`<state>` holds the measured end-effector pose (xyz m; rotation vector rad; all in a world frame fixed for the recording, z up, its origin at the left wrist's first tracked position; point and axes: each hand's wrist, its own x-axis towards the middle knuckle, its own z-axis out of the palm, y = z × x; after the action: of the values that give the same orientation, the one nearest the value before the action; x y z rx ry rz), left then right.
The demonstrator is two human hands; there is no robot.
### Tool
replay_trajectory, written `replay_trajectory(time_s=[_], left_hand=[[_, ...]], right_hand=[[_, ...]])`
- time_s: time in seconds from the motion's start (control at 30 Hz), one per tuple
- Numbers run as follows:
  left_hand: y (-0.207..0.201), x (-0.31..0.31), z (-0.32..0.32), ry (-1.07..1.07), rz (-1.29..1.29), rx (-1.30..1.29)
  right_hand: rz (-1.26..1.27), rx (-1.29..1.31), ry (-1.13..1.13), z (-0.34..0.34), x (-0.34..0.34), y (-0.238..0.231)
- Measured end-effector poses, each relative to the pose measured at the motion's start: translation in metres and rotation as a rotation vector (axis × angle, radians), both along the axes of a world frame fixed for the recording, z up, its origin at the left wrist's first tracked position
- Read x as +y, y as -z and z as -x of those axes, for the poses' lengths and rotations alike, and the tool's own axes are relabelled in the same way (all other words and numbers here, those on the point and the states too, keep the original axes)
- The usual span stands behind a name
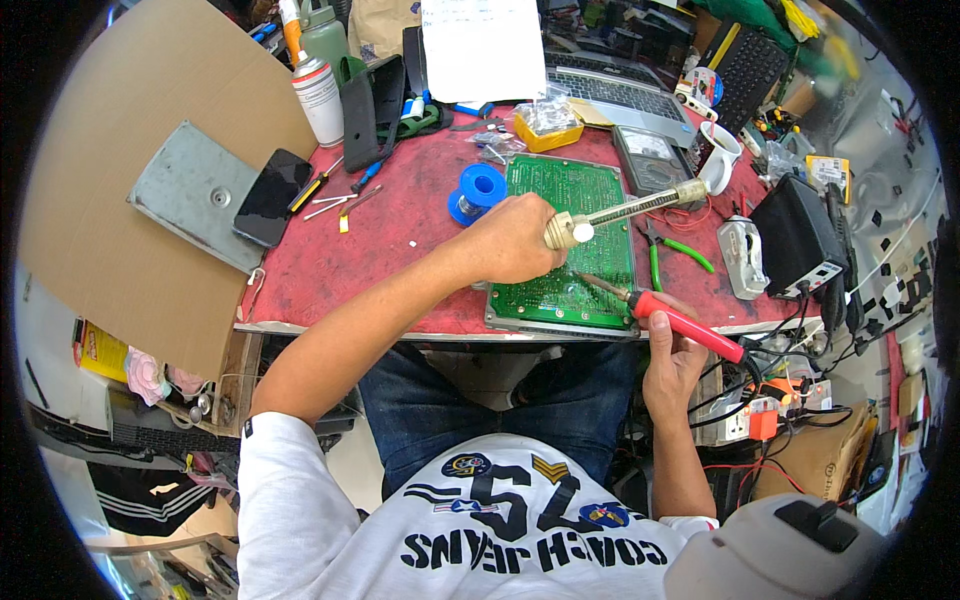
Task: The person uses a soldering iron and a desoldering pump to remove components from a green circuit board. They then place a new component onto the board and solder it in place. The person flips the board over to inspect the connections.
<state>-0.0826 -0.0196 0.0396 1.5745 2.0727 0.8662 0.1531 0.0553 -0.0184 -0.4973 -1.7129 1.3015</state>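
Green rectangular printed circuit board (570,240) lying flat on the red, worn cloth-covered workbench (380,250), near its front edge and directly before the seated person. The left hand (515,240) is closed around the pale, metal-barrelled desoldering pump (625,210), held slantwise above the board with its plunger end toward the wrist. The right hand (672,350) is wrapped around the red-handled soldering iron (665,312), whose tip meets the lower part of the board. Judged from the iron on the board and the pump poised over it, work on a joint is under way; no component is seen lifted off yet. Beside the board lie a blue spool of solder wire (480,190), green-handled pliers (670,252) and a black smartphone (270,197)
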Motion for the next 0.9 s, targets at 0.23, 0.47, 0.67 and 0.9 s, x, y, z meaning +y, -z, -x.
replay_trajectory(time_s=[0.23, 0.47, 0.67, 0.9], left_hand=[[0.001, 0.001, 0.001, 0.023, 0.012, 0.006], [0.008, 0.001, 0.002, 0.030, -0.056, 0.030], [0.008, 0.001, 0.001, 0.029, -0.070, 0.048], [0.009, 0.002, 0.001, 0.054, -0.069, 0.059]], right_hand=[[-0.012, 0.008, 0.018, -0.001, 0.000, 0.003], [-0.021, -0.016, 0.010, -0.001, 0.000, 0.002], [-0.019, -0.001, -0.003, -0.003, -0.001, 0.003], [-0.032, -0.015, 0.023, -0.002, 0.000, 0.005]])
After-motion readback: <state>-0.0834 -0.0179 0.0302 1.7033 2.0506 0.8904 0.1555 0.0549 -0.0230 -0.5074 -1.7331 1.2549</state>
